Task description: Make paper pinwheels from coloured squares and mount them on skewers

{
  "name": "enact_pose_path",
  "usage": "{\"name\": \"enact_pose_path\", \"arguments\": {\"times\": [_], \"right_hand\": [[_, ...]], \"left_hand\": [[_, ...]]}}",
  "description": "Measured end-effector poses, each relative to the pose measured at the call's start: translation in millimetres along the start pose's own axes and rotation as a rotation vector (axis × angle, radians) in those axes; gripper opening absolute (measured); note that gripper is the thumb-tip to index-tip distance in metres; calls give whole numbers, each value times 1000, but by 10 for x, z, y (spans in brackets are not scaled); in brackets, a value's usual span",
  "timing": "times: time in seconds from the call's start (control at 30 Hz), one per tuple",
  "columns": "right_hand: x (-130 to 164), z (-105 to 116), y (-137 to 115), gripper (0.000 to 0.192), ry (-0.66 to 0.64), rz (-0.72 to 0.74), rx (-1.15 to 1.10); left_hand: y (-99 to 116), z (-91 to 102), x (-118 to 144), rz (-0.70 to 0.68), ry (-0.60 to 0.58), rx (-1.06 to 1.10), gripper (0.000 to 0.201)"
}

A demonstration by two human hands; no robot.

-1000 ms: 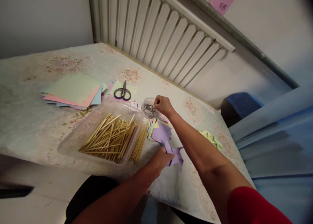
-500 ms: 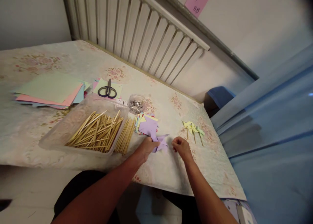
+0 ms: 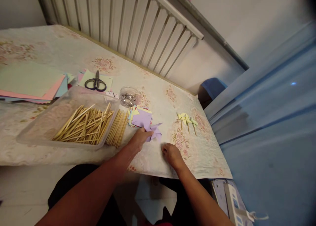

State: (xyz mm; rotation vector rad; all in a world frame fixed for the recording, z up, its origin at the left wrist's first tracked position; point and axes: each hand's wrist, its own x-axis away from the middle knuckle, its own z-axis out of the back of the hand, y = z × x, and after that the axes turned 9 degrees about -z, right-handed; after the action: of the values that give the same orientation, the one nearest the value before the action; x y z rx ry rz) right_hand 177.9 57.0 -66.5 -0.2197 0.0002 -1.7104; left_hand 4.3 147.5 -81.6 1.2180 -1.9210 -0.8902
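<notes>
On the floral tablecloth (image 3: pixel 74 51), left hand (image 3: pixel 138 141) pinches purple paper pinwheel (image 3: pixel 155 133); right hand (image 3: pixel 172 155) seems fisted, contents unclear

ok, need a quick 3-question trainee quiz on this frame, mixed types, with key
1. True or false: the left hand touches the purple paper pinwheel.
2. What lies on the pale green sheet near the radiator? A) scissors B) tape C) a pen
3. Fill in: the clear tray holds wooden ____.

Key: 1 true; 2 A; 3 sticks. The right hand is fisted on the tablecloth; whether it holds anything is unclear.
</notes>
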Motion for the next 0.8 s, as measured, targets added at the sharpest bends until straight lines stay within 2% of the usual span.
{"name": "enact_pose_path", "arguments": {"times": [0.17, 0.33, 0.47, 0.57, 0.8], "right_hand": [[-5, 52, -46, 17, -38, -49, 81], [-21, 33, 23, 12, -20, -107, 0], [-6, 8, 63, 11, 1, -129, -47], [19, -1, 45, 13, 17, -131, 43], [90, -72, 38, 20, 15, -88, 205]], "left_hand": [[50, -2, 19, 29, 4, 13, 25], [124, -30, 44, 70, 25, 22, 24], [79, -5, 7, 41, 4, 3, 28], [17, 22, -32, 6, -30, -6, 31], [-7, 20, -50, 0, 2, 0, 37]]}}
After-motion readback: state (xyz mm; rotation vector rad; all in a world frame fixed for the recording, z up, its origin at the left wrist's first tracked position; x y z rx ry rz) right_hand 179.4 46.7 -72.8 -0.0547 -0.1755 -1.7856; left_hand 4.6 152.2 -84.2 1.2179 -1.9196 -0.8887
